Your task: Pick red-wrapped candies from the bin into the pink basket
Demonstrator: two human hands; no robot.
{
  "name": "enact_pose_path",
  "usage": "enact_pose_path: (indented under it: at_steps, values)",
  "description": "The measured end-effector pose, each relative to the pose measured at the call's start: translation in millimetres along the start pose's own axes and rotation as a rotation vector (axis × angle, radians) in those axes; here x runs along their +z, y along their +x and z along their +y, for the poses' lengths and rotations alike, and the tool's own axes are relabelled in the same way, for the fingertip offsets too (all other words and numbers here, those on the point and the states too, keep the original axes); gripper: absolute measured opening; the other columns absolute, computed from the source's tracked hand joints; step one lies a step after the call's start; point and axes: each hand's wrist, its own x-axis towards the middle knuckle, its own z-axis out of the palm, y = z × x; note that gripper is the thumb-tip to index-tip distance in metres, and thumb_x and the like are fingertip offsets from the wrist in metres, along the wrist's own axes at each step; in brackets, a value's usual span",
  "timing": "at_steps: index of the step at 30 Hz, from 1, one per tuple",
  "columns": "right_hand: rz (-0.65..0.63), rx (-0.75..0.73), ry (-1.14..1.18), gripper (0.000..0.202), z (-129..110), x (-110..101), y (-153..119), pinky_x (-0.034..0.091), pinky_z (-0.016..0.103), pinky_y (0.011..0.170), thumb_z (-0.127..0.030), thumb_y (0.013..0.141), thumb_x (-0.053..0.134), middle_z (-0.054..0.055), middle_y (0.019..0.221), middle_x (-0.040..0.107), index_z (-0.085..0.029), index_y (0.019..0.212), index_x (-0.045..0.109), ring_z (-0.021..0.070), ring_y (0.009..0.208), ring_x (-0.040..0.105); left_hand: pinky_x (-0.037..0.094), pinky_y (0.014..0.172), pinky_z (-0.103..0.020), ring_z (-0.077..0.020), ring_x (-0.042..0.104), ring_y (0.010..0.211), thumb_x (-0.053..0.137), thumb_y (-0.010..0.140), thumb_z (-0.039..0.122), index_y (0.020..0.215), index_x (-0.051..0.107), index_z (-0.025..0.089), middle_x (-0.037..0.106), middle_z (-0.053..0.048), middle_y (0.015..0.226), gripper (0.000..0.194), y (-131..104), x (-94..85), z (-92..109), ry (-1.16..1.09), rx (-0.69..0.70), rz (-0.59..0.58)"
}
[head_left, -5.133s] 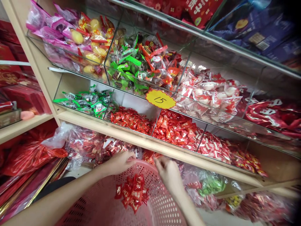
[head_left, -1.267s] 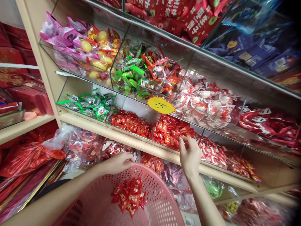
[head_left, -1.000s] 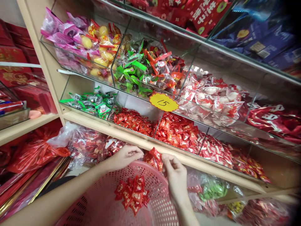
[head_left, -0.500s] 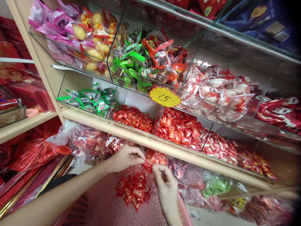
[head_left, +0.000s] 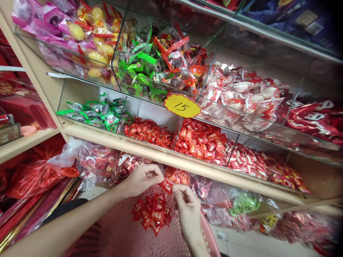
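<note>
My left hand (head_left: 143, 180) is closed in a pinch at one end of a small red wrapped candy (head_left: 166, 185). The fingertips of my right hand (head_left: 188, 205) pinch the other end, so the candy is stretched between both hands. Part of it blends with a red bag behind. Below them is a pink perforated plastic basket (head_left: 210, 233). A small heap of red wrapped candies (head_left: 152, 214) with gold lettering lies in it, under and between my hands.
Ahead stands a wooden shelf (head_left: 150, 155) with glass-fronted compartments of wrapped sweets. A yellow price tag (head_left: 182, 105) reading 15 hangs on the upper row. Clear plastic bags (head_left: 99, 162) of sweets sit beneath the lowest board. At left is a red plastic bag (head_left: 40, 175).
The view has turned slightly, so the shelves appear shifted left and a little up. My hands keep the same pinch on the candy, and the heap in the basket looks the same.
</note>
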Motion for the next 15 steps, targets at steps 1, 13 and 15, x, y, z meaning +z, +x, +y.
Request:
enact_pose_path:
  at_steps: [1,13,15]
  values:
    - [0.0,-0.015,-0.031,0.022,1,-1,0,0.036,0.021,0.052,-0.037,0.081,0.055,-0.002,0.061,0.05,-0.017,0.075,0.059,0.0105,0.056,0.042,0.041,0.062,-0.021,-0.01,0.052,0.066,0.055,0.08,0.024,0.074,0.06,0.012,0.058,0.0,0.07,0.015,1,-0.2,-1,-0.007,-0.019,0.0]
    - [-0.177,-0.081,-0.151,0.028,8,11,-10,0.046,0.032,0.076,-0.038,0.084,0.051,0.006,0.09,0.066,-0.021,0.102,0.064,0.02,0.083,0.06,0.042,0.052,-0.02,-0.01,0.056,0.055,0.052,0.083,0.038,0.079,0.056,0.012,0.059,0.0,0.062,0.026,-2,6.0,-9,-0.124,-0.166,-0.154]
    - [-0.256,0.149,0.095,0.034,6,14,-12,0.046,0.027,0.062,-0.043,0.086,0.047,0.006,0.079,0.066,-0.017,0.099,0.064,0.0163,0.067,0.06,0.043,0.055,-0.021,-0.0097,0.057,0.06,0.052,0.083,0.038,0.085,0.058,0.013,0.061,0.0,0.068,0.026,-2,4.7,-10,-0.106,-0.139,-0.144]
